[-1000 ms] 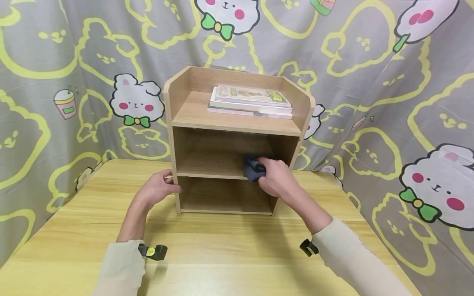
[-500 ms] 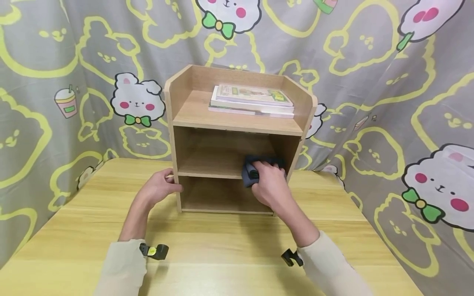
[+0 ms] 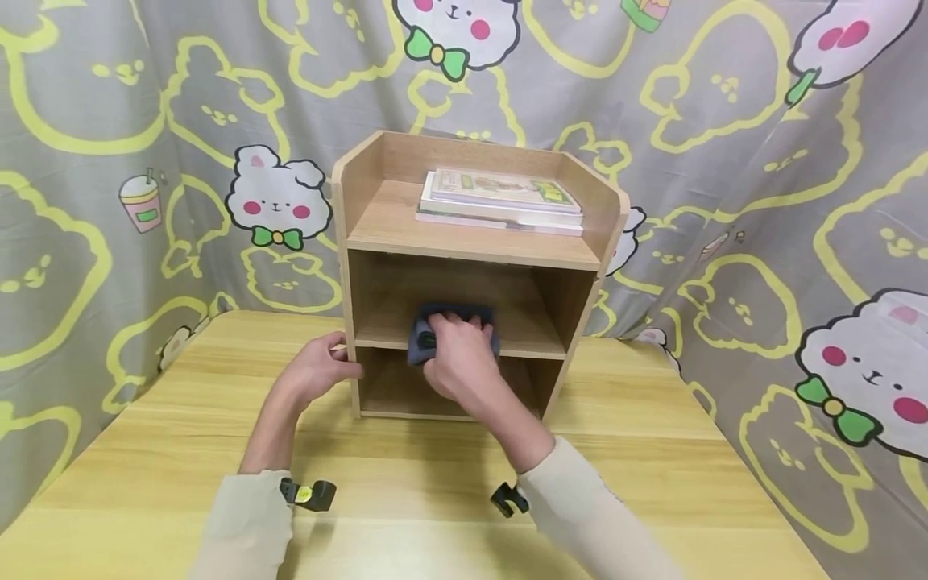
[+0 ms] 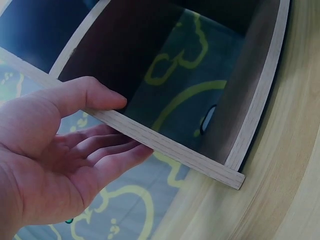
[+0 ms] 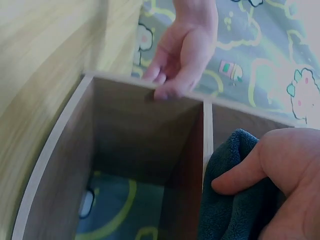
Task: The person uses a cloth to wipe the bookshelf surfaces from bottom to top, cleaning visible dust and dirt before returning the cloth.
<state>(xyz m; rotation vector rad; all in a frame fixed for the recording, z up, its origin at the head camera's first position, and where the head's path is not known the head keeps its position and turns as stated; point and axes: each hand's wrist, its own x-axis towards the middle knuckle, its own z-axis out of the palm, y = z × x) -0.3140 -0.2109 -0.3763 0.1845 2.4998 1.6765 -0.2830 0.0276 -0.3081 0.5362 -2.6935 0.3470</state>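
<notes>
Patterned grey curtain (image 3: 192,80) round the back and sides, yellow outlines plus white bears; light wood-grain table (image 3: 406,503) in front. Wooden shelf unit (image 3: 471,250) stands upright on it, open front facing the person, small stack of books (image 3: 503,193) flat on top. Cloth (image 3: 419,351): dark blue-grey, fuzzy in the right wrist view, folded and bunched. It's at the front edge of the middle shelf (image 3: 532,329), around mid-width, slightly overhanging. Visible spread runs side to side along that edge, folded end pointing left; true long axis can't be told, hand covers too much. Right hand (image 3: 461,358) grips the cloth from above, thumb against its side, fingers bent over it. Left hand (image 3: 316,372) pinches the left side panel (image 3: 347,282) low down, thumb inside, fingers outside.
</notes>
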